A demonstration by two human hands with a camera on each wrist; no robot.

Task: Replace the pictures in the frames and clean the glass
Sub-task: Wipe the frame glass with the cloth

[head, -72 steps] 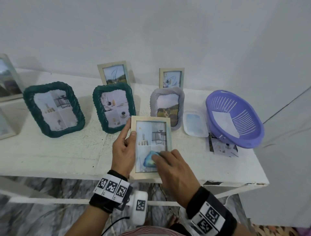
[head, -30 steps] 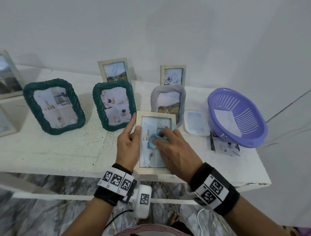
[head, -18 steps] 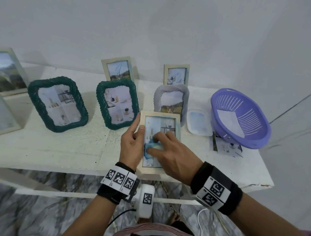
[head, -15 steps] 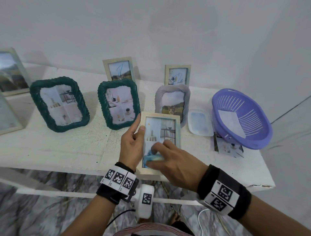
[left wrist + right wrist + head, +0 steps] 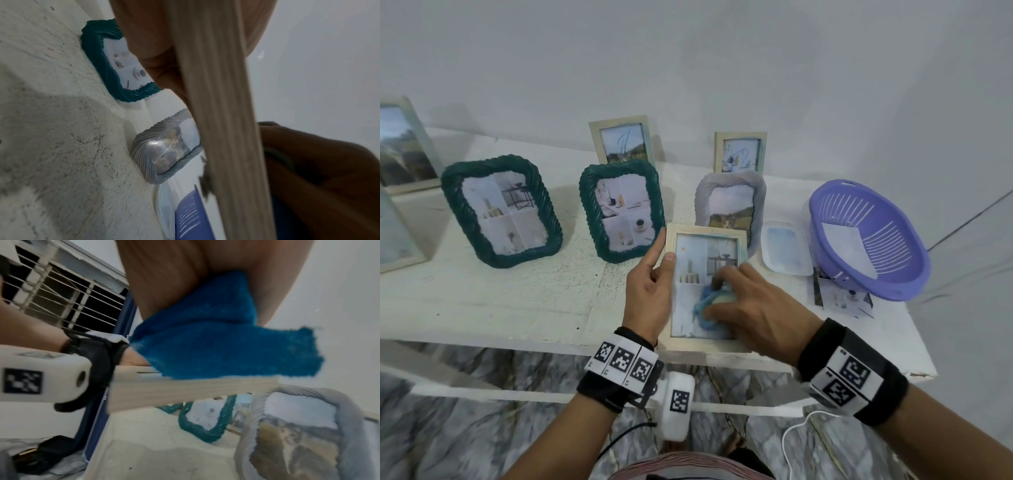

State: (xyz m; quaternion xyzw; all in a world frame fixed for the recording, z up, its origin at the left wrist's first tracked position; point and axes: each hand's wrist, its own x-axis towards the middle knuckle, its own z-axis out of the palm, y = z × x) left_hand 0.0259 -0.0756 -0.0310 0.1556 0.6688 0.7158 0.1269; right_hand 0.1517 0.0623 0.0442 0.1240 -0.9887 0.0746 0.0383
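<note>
A pale wooden picture frame [image 5: 704,236] with a four-part interior photo is held tilted above the front edge of the white table [image 5: 500,301]. My left hand [image 5: 650,291] grips its left side, thumb on the front. My right hand [image 5: 750,305] holds a blue cloth [image 5: 705,301] against the middle of the glass. The right wrist view shows the blue cloth [image 5: 216,345] bunched under my fingers on the wooden frame [image 5: 185,391]. In the left wrist view the wooden frame [image 5: 222,129] runs edge-on past my palm.
Two green rope-edged frames [image 5: 500,212] [image 5: 623,209] and a grey one [image 5: 729,205] stand behind, with two small wooden frames [image 5: 621,140] [image 5: 739,152] at the wall. A white lid [image 5: 786,248], a purple basket [image 5: 866,236] and a loose photo [image 5: 842,299] lie at the right.
My right hand has rubbed the cloth up and down over the glass, and it now sits at the middle. The left hand keeps the same hold on the frame.
</note>
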